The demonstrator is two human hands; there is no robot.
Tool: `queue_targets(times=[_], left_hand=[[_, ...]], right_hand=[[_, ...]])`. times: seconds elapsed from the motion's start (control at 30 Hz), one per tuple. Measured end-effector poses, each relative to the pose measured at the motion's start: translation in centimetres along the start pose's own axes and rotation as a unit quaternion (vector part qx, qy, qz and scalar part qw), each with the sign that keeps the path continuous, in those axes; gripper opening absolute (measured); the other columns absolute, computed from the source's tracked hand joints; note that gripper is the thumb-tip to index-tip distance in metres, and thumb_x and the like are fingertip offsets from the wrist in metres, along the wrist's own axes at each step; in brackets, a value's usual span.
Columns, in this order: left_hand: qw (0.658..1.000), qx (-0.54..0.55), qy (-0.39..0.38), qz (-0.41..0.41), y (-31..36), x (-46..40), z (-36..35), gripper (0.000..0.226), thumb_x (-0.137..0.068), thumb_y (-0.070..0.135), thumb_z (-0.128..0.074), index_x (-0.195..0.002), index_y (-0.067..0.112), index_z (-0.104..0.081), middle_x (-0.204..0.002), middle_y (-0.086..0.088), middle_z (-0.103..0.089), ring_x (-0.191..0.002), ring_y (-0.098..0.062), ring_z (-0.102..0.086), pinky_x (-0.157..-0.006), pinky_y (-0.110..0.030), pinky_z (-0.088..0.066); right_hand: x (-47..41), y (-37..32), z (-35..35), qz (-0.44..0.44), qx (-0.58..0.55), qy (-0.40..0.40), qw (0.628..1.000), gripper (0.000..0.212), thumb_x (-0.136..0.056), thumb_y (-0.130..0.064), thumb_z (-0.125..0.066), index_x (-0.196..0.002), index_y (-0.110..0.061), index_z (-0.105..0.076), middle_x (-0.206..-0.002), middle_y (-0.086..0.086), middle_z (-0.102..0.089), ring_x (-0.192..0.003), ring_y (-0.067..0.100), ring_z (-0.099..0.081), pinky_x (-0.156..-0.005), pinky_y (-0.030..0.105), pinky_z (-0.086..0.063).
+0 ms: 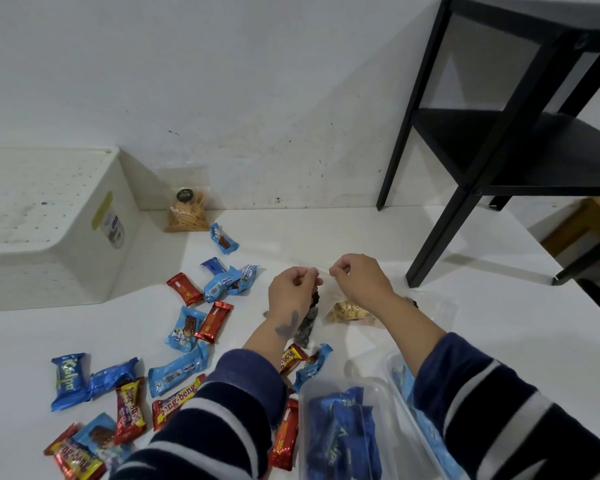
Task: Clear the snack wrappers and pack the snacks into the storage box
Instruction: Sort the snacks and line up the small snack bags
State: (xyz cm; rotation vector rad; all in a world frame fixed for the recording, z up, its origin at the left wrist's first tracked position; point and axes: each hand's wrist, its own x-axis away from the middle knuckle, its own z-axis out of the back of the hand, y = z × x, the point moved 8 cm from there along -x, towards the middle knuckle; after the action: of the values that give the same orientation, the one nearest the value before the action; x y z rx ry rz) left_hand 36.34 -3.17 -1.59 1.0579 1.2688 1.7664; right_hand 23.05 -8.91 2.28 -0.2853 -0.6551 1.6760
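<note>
My left hand point(293, 289) and my right hand point(359, 280) both pinch the top edge of a clear plastic bag point(326, 271) held above the white floor. Under it lie a clear bag of pale yellow snacks point(349, 312) and a bag of dark biscuits point(307, 323), partly hidden by my left wrist. Several red and blue wrapped snack bars point(184, 327) are scattered to the left. A clear plastic storage box point(340, 427) at the bottom holds dark blue packs; a second clear box point(400, 375) with light blue packs sits beside it, under my right sleeve.
A large white perforated bin point(49, 220) stands at the left against the wall, with a bag of yellow chips point(187, 211) beside it. A black side table point(513, 133) stands at the right. A wooden object point(582, 220) shows beyond it.
</note>
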Motion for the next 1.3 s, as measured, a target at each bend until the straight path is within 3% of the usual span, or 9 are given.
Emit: queue_targets(times=[0.13, 0.23, 0.33, 0.43, 0.53, 0.7, 0.97, 1.13, 1.3], left_hand=[[0.99, -0.105, 0.027, -0.092, -0.3, 0.3, 1.2, 0.011, -0.093, 0.033, -0.056, -0.096, 0.023, -0.059, -0.099, 0.008, -0.063, -0.096, -0.014, -0.059, -0.081, -0.03, -0.047], [0.948, -0.288, 0.003, -0.131, -2.9, 0.4, 2.3, 0.048, -0.084, 0.043, -0.065, -0.126, 0.029, -0.046, -0.129, 0.002, -0.042, -0.119, -0.018, -0.041, -0.094, -0.038, -0.045], [0.95, -0.293, -0.064, -0.087, -5.8, 0.3, 2.6, 0.073, -0.079, 0.034, -0.072, -0.14, 0.036, -0.032, -0.141, 0.001, -0.03, -0.124, -0.021, -0.045, -0.099, -0.041, -0.045], [0.957, -0.277, -0.06, -0.068, -6.5, 0.3, 2.8, 0.074, -0.082, 0.031, -0.071, -0.142, 0.038, -0.029, -0.14, 0.0, -0.032, -0.119, -0.022, -0.052, -0.098, -0.038, -0.046], [0.959, -0.275, -0.036, -0.065, -6.5, 0.5, 3.1, 0.072, -0.084, 0.033, -0.068, -0.144, 0.036, -0.029, -0.138, -0.001, -0.034, -0.116, -0.022, -0.053, -0.095, -0.035, -0.047], [0.951, -0.298, -0.043, -0.072, -6.9, 0.6, 3.4, 0.074, -0.085, 0.031, -0.066, -0.146, 0.036, -0.025, -0.13, -0.002, -0.041, -0.114, -0.021, -0.054, -0.092, -0.035, -0.049], [0.947, -0.289, -0.057, -0.132, -4.4, -1.2, 6.9, 0.06, -0.089, 0.036, -0.061, -0.142, 0.036, -0.031, -0.134, 0.001, -0.046, -0.119, -0.018, -0.051, -0.094, -0.036, -0.047], [0.917, -0.363, 0.061, -0.157, -2.4, -6.7, 16.3, 0.043, -0.096, 0.035, -0.049, -0.137, 0.027, -0.042, -0.138, 0.002, -0.044, -0.124, -0.017, -0.045, -0.097, -0.032, -0.041], [0.893, -0.436, 0.077, -0.08, -6.2, -12.3, 23.4, 0.041, -0.099, 0.036, -0.04, -0.138, 0.027, -0.043, -0.145, 0.002, -0.039, -0.134, -0.018, -0.034, -0.108, -0.034, -0.032]], right_hand=[[-0.2, -1.2, -0.1, 0.035, -0.004, 0.001, 0.999, 0.015, -0.095, -0.023, -0.05, -0.087, -0.021, -0.063, -0.099, -0.006, -0.065, -0.093, 0.017, -0.06, -0.082, 0.035, -0.051], [-0.8, -2.0, 0.3, 0.058, -0.02, 0.004, 0.998, 0.015, -0.095, -0.022, -0.051, -0.089, -0.02, -0.065, -0.095, -0.008, -0.062, -0.092, 0.016, -0.059, -0.081, 0.034, -0.05], [-1.2, -2.5, 0.5, 0.071, -0.079, 0.016, 0.994, 0.012, -0.096, -0.022, -0.049, -0.093, -0.02, -0.061, -0.096, -0.003, -0.062, -0.087, 0.019, -0.058, -0.08, 0.035, -0.049], [-0.1, -1.9, -0.8, 0.06, -0.167, 0.029, 0.984, 0.022, -0.096, -0.028, -0.051, -0.118, -0.026, -0.048, -0.118, -0.001, -0.044, -0.092, 0.014, -0.052, -0.083, 0.029, -0.045], [1.9, -0.6, -3.9, 0.039, -0.174, 0.02, 0.984, 0.036, -0.093, -0.015, -0.056, -0.119, -0.037, -0.044, -0.131, -0.006, -0.028, -0.094, 0.01, -0.052, -0.083, 0.029, -0.051], [1.6, 0.7, -9.1, -0.019, -0.21, -0.049, 0.976, 0.058, -0.091, -0.001, -0.053, -0.131, -0.042, -0.047, -0.125, 0.003, -0.048, -0.109, 0.022, -0.056, -0.09, 0.04, -0.054], [-2.4, -0.7, -9.0, -0.044, -0.252, -0.015, 0.967, 0.063, -0.086, 0.012, -0.05, -0.128, -0.034, -0.056, -0.108, 0.001, -0.056, -0.068, 0.013, -0.05, -0.048, 0.019, -0.041], [-7.8, -5.3, -7.8, -0.001, -0.273, 0.015, 0.962, 0.064, -0.084, 0.014, -0.05, -0.13, -0.031, -0.055, -0.103, -0.001, -0.053, -0.066, 0.007, -0.047, -0.052, 0.02, -0.042], [-13.9, -10.1, -8.8, 0.016, -0.285, 0.043, 0.957, 0.062, -0.085, 0.013, -0.049, -0.132, -0.027, -0.055, -0.105, -0.001, -0.053, -0.081, 0.014, -0.052, -0.059, 0.018, -0.043]])
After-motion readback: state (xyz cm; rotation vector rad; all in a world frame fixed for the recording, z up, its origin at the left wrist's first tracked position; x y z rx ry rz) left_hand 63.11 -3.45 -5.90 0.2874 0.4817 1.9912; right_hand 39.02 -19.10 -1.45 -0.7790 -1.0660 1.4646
